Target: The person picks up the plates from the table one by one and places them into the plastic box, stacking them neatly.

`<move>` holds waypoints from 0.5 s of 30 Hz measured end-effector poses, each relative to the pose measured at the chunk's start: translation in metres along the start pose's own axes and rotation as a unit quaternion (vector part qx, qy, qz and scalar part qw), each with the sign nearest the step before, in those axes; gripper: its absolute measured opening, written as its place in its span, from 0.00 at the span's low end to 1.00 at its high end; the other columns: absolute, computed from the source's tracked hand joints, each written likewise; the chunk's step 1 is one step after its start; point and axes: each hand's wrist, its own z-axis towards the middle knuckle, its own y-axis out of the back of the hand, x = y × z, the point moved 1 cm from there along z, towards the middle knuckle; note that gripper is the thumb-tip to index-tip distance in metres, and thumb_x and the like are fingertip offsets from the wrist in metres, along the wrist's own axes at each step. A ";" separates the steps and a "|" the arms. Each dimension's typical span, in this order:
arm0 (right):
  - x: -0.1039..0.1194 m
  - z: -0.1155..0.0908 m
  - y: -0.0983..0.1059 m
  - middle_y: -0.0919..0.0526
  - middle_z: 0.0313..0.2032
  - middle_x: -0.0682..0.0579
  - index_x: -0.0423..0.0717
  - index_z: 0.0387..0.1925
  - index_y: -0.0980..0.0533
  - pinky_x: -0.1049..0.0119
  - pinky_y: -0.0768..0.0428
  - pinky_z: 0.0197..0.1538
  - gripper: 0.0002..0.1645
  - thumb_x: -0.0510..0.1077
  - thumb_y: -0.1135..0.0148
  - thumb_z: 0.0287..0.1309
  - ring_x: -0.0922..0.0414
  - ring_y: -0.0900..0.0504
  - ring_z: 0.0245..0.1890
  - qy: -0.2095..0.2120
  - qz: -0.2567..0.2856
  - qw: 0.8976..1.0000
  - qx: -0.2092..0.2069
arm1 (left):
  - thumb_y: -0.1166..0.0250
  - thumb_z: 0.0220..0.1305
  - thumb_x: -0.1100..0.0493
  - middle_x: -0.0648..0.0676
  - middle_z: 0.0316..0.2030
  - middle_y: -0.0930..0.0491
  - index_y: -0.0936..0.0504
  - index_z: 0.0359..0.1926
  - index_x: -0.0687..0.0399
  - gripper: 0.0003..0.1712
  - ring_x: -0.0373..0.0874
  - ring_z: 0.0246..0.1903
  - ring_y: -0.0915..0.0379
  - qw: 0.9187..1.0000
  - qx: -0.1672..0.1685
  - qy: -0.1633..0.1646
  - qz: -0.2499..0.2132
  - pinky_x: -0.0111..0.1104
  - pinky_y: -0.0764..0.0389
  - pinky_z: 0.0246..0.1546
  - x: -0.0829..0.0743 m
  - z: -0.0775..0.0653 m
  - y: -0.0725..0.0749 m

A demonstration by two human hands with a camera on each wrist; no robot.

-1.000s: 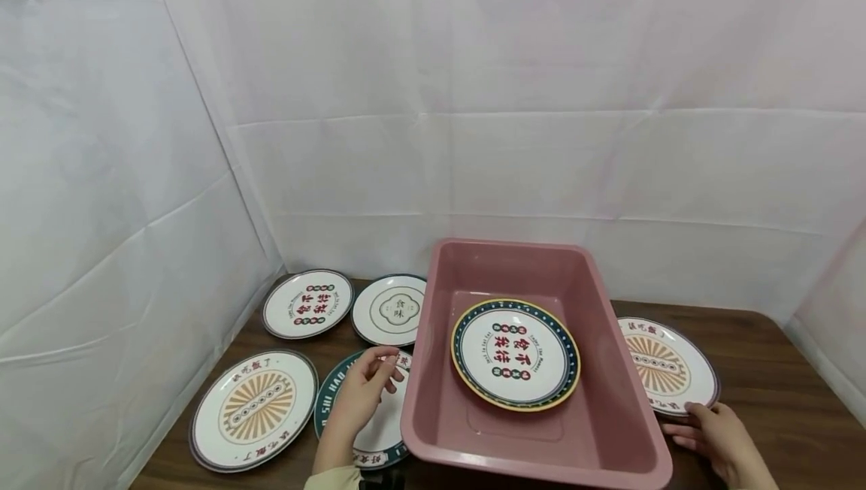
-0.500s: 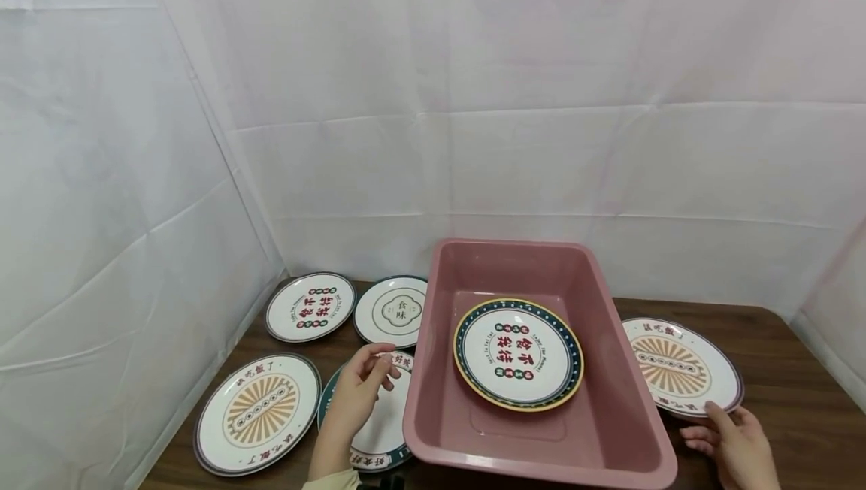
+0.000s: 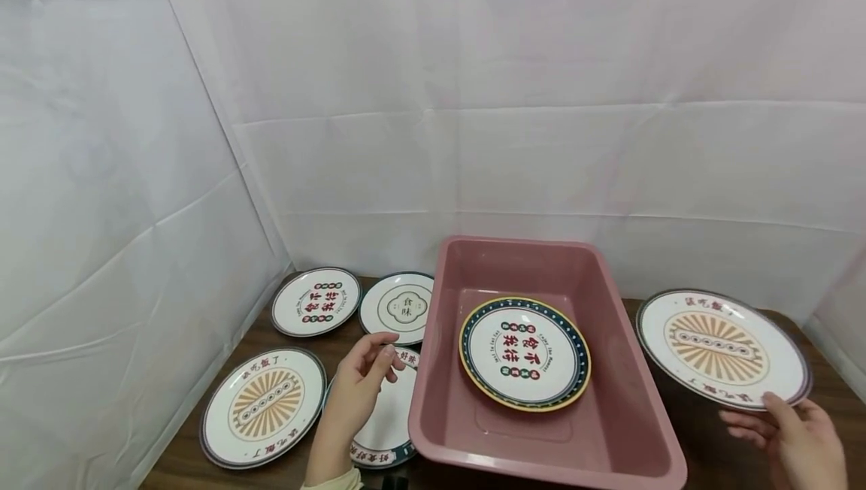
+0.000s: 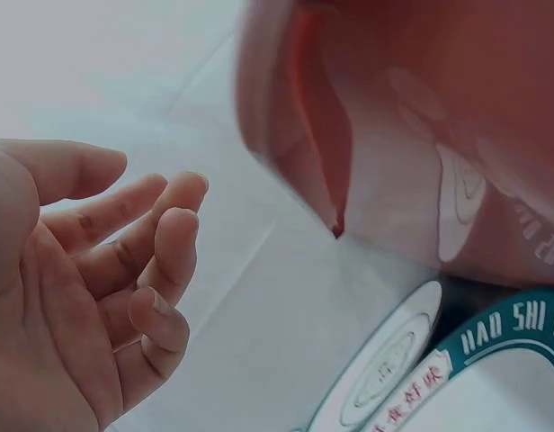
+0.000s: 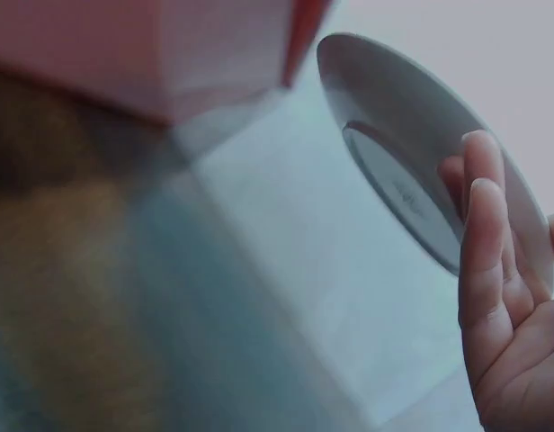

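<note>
My right hand (image 3: pixel 801 434) pinches the near rim of a white plate (image 3: pixel 722 349) with an orange sunburst design, thumb on top and fingers below. The right wrist view shows this plate's underside (image 5: pixel 398 135) lifted, with fingers spread beneath it. To the left of the pink tub (image 3: pixel 433 430), my left hand (image 3: pixel 358 400) hovers above a green-rimmed plate (image 3: pixel 389 415) and partly hides it. Its fingers (image 4: pixel 174 243) are loosely bent and hold nothing. Inside the tub lies a plate with a yellow and dark blue dotted rim (image 3: pixel 525 353).
At the left on the wooden table (image 3: pixel 183 430) lie another sunburst plate (image 3: pixel 265 407), a plate with red characters (image 3: pixel 316 302) and a plate with a small central emblem (image 3: pixel 398 308). White cloth (image 3: pixel 528 99) hangs behind and at the sides.
My right hand has lifted the sunburst plate from the table right of the tub and moved it rightward and up. The left hand has stayed almost in place.
</note>
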 end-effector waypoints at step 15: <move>0.036 -0.016 -0.086 0.17 0.33 0.38 0.37 0.43 0.31 0.60 0.20 0.28 0.16 0.32 0.69 0.70 0.46 0.16 0.29 -0.046 0.057 0.995 0.067 | 0.46 0.68 0.62 0.57 0.26 0.21 0.23 0.45 0.63 0.11 0.38 0.22 0.29 0.995 -0.017 -0.048 -0.083 0.26 0.32 0.20 -0.039 -0.014 -0.011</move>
